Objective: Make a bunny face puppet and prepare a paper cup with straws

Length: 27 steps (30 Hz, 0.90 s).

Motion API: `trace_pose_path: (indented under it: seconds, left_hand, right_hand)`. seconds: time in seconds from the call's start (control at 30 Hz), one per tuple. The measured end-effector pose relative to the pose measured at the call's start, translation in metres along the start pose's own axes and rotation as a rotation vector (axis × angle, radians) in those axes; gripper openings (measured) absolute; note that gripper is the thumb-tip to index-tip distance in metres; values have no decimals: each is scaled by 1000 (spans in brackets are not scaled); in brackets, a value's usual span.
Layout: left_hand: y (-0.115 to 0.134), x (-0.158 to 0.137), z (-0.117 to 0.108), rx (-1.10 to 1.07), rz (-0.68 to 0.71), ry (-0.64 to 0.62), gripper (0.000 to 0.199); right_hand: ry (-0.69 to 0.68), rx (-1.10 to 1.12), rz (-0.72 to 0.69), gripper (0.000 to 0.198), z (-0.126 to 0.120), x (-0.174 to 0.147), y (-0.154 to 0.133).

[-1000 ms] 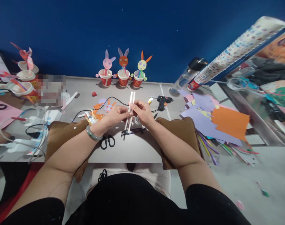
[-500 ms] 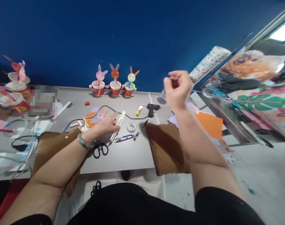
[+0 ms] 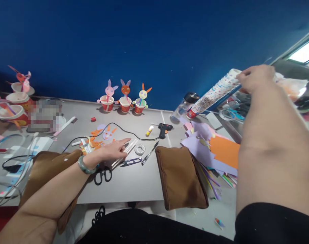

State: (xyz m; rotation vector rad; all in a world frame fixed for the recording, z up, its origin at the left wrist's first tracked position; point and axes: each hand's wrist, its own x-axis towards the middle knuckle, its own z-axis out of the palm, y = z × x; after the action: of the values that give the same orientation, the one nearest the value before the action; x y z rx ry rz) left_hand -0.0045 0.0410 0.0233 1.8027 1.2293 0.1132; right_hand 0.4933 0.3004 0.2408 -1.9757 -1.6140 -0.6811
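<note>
My right hand (image 3: 257,77) reaches far to the right, its fingers closed at the rim of the top cup in a tall, leaning stack of paper cups (image 3: 215,90). The fingertips are partly hidden behind the rim. On the left, my left hand (image 3: 115,150) rests low over the table with the index finger stretched out and the other fingers loosely bent. Nothing shows in it. Thin white sticks (image 3: 130,148) lie under and beside its fingers. Close by are black-handled scissors (image 3: 103,176), thread snips (image 3: 132,162), a roll of tape (image 3: 140,149) and a pen (image 3: 149,153).
Three cups with paper rabbits (image 3: 125,103) stand along the blue wall. A glue gun (image 3: 165,129), a glue stick (image 3: 149,130) and a clear bottle (image 3: 185,106) are behind. Coloured paper (image 3: 224,149) lies right of a brown cushion (image 3: 182,176); a cable (image 3: 130,125) crosses the table.
My right hand has moved right from above the bottle to the top of the cup stack and taken hold there. My left hand stays by the sticks; the view has shifted slightly.
</note>
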Motion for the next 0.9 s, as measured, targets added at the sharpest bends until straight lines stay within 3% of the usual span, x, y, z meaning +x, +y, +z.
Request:
trace_pose_path:
  seconds: [0.17, 0.43, 0.67, 0.9]
  left_hand:
    - [4, -2, 0, -54, -6, -1, 95]
    - [7, -4, 0, -89, -15, -5, 88]
    - [8, -3, 2, -95, -24, -23, 90]
    - [7, -3, 4, -155, -13, -31, 89]
  right_hand:
    - [-216, -186, 211, 53, -11, 12, -12]
    - [-394, -273, 227, 42, -17, 25, -21]
    - [-357, -289, 155, 30, -18, 38, -8]
    - [-260, -306, 24, 55, -40, 58, 9]
